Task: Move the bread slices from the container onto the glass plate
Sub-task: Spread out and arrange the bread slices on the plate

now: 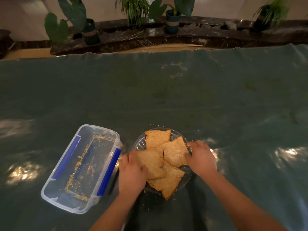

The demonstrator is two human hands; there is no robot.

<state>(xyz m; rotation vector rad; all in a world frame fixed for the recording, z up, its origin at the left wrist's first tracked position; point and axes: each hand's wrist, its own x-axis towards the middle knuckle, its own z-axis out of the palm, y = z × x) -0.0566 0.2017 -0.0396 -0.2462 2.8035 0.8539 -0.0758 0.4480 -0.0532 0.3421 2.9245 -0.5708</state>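
Note:
Several brown bread slices (157, 138) lie overlapping on the round glass plate (139, 144) near the table's front edge. My left hand (131, 174) rests on the left slice (152, 162), fingers curled over its edge. My right hand (200, 157) touches the right slice (175, 153) at the plate's right rim. The clear plastic container (50, 189) with blue clips stands to the left of the plate; only crumbs show inside it.
A dark green plastic-covered table (150, 97) stretches far ahead and to both sides. Crumbs are scattered around the plate. Potted plants (173, 20) stand on a dark ledge beyond the far edge.

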